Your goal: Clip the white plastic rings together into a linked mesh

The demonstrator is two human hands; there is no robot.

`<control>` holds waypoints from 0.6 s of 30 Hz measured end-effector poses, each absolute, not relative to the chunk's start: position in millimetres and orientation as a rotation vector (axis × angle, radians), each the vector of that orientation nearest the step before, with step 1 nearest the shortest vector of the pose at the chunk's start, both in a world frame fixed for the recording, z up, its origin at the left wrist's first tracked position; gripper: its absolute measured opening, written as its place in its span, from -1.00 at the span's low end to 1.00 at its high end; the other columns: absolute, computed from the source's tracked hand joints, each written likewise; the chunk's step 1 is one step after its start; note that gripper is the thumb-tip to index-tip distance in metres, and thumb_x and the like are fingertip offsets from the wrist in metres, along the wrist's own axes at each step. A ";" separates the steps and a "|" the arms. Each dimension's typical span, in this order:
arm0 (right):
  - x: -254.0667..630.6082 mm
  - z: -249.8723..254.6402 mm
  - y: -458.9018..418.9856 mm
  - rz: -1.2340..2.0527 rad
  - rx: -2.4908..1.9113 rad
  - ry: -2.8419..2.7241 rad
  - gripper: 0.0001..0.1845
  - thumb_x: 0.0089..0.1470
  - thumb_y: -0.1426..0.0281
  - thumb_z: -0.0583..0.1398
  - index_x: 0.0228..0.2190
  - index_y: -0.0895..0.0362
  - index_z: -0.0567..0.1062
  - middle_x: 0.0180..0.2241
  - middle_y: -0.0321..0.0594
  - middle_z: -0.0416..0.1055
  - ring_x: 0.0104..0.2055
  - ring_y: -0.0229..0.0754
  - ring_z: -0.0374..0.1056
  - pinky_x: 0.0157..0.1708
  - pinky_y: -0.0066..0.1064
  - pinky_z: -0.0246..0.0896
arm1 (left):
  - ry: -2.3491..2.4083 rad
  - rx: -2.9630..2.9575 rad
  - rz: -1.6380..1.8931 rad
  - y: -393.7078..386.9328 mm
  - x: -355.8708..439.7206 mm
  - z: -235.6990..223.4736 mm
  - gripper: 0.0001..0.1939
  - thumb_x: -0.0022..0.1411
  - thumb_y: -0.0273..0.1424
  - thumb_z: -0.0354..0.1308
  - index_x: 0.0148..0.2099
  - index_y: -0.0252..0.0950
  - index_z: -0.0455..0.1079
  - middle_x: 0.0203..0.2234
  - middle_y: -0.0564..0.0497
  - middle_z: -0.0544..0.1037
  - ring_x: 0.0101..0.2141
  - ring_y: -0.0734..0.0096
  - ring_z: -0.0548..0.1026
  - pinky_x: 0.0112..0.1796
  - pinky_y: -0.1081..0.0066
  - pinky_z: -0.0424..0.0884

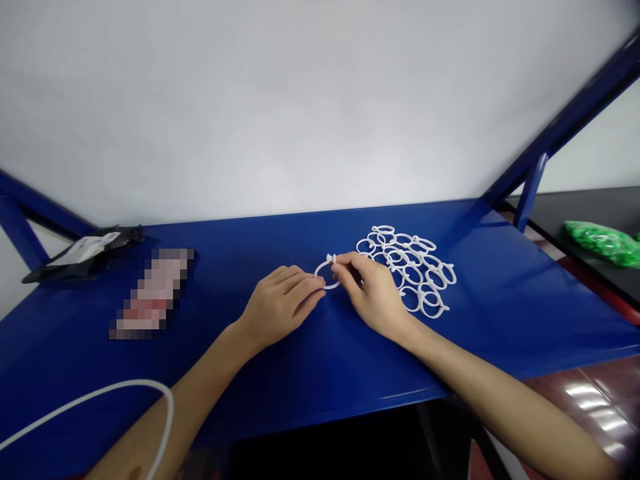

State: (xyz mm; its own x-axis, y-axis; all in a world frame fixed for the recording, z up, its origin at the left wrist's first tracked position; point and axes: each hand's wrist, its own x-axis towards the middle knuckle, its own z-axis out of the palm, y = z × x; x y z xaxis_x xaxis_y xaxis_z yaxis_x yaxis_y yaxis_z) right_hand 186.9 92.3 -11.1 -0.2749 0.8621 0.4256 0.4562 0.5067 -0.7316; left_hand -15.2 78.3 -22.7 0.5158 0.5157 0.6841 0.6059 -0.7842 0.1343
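Between my two hands a white plastic ring (320,267) with a small knob at its top is held just above the blue table. My left hand (283,300) pinches the ring's lower left side between thumb and fingers. On the other side, my right hand (373,287) has thumb and fingertips closed near the knob; the fingers partly hide the ring's right edge. Just beyond my right hand lies a loose heap of similar white rings (434,307), several of them overlapping.
A black plastic package with a white label (85,250) lies at the table's left end, near a blurred-out flat item (160,283). A white cable (100,388) crosses the lower left. Blue frame bars (533,190) rise at the sides. A green bag (603,243) rests on a black surface at right.
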 end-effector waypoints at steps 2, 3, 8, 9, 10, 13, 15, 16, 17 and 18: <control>188.6 -14.6 90.7 0.584 -1.033 -1.905 -0.85 0.31 0.35 0.17 -0.24 0.08 0.55 -0.31 -0.23 0.57 -0.32 -0.21 0.47 -0.30 -0.34 0.34 | -1.114 -2.604 -1.275 74.4 -11.4 -22.7 -0.95 0.38 -0.43 0.14 -0.14 -0.23 0.42 -0.32 0.04 0.66 -0.35 0.40 0.60 -0.25 0.40 0.50; 188.7 -16.5 89.6 0.568 -1.009 -1.915 -0.85 0.30 0.35 0.18 -0.24 0.08 0.56 -0.31 -0.23 0.57 -0.31 -0.21 0.47 -0.30 -0.34 0.35 | -1.221 -2.569 -1.368 72.5 -9.3 -23.2 -0.96 0.38 -0.40 0.14 -0.14 -0.22 0.41 -0.34 0.05 0.66 -0.36 0.42 0.61 -0.27 0.43 0.51; 184.9 -26.0 85.4 0.551 -1.017 -1.900 -0.85 0.28 0.31 0.21 -0.28 0.10 0.55 -0.42 -0.26 0.53 -0.42 -0.24 0.43 -0.40 -0.39 0.31 | -1.839 -2.549 -1.691 69.1 -1.3 -25.2 -0.84 0.37 -0.30 0.17 -0.06 -0.22 0.40 -0.39 0.06 0.67 -0.42 0.42 0.64 -0.39 0.48 0.53; 184.3 -27.4 85.1 0.557 -1.029 -1.877 -0.85 0.27 0.29 0.22 -0.29 0.10 0.53 -0.44 -0.27 0.52 -0.45 -0.25 0.41 -0.43 -0.40 0.29 | -1.928 -2.577 -1.744 69.7 -0.7 -24.6 -0.82 0.36 -0.28 0.17 -0.05 -0.22 0.43 -0.39 0.06 0.68 -0.43 0.42 0.63 -0.41 0.48 0.54; 184.0 -28.6 84.9 0.562 -1.030 -1.859 -0.85 0.26 0.29 0.23 -0.31 0.10 0.51 -0.44 -0.27 0.52 -0.45 -0.26 0.41 -0.44 -0.41 0.28 | -1.991 -2.594 -1.804 70.4 -0.3 -23.8 -0.80 0.35 -0.26 0.19 -0.05 -0.23 0.46 -0.39 0.04 0.68 -0.43 0.41 0.63 -0.42 0.48 0.55; 184.3 -30.7 84.3 0.549 -0.975 -1.873 -0.82 0.29 0.29 0.20 -0.35 0.09 0.45 -0.37 -0.23 0.53 -0.38 -0.23 0.45 -0.37 -0.38 0.33 | -2.026 -2.609 -1.946 71.2 0.4 -21.0 -0.80 0.29 -0.24 0.25 -0.14 -0.23 0.55 -0.36 0.01 0.68 -0.44 0.41 0.63 -0.44 0.48 0.57; 185.2 -31.0 83.5 0.508 -0.930 -1.918 -0.81 0.33 0.31 0.16 -0.36 0.08 0.42 -0.35 -0.21 0.52 -0.33 -0.21 0.45 -0.31 -0.36 0.35 | -2.000 -2.590 -1.964 69.9 0.6 -20.3 -0.82 0.27 -0.24 0.27 -0.19 -0.23 0.58 -0.35 0.01 0.69 -0.43 0.39 0.62 -0.42 0.47 0.59; 185.8 -30.8 83.0 0.482 -0.915 -1.944 -0.80 0.34 0.33 0.14 -0.36 0.08 0.41 -0.36 -0.20 0.50 -0.33 -0.21 0.44 -0.30 -0.36 0.35 | -1.991 -2.581 -1.952 69.0 0.6 -20.7 -0.82 0.27 -0.24 0.28 -0.19 -0.22 0.59 -0.35 0.01 0.69 -0.42 0.38 0.63 -0.40 0.45 0.59; 186.6 -30.4 82.4 0.455 -0.901 -1.970 -0.78 0.35 0.35 0.12 -0.37 0.09 0.41 -0.37 -0.20 0.47 -0.33 -0.21 0.42 -0.31 -0.36 0.34 | -1.980 -2.574 -1.935 67.9 0.6 -21.4 -0.82 0.27 -0.24 0.28 -0.19 -0.22 0.60 -0.34 0.00 0.69 -0.41 0.37 0.63 -0.37 0.42 0.60; 187.5 -29.8 81.7 0.428 -0.885 -1.996 -0.77 0.36 0.36 0.10 -0.38 0.09 0.40 -0.37 -0.19 0.46 -0.34 -0.21 0.40 -0.31 -0.36 0.33 | -1.968 -2.572 -1.915 66.9 0.4 -22.5 -0.82 0.28 -0.24 0.27 -0.19 -0.21 0.61 -0.33 0.00 0.69 -0.38 0.35 0.64 -0.33 0.40 0.61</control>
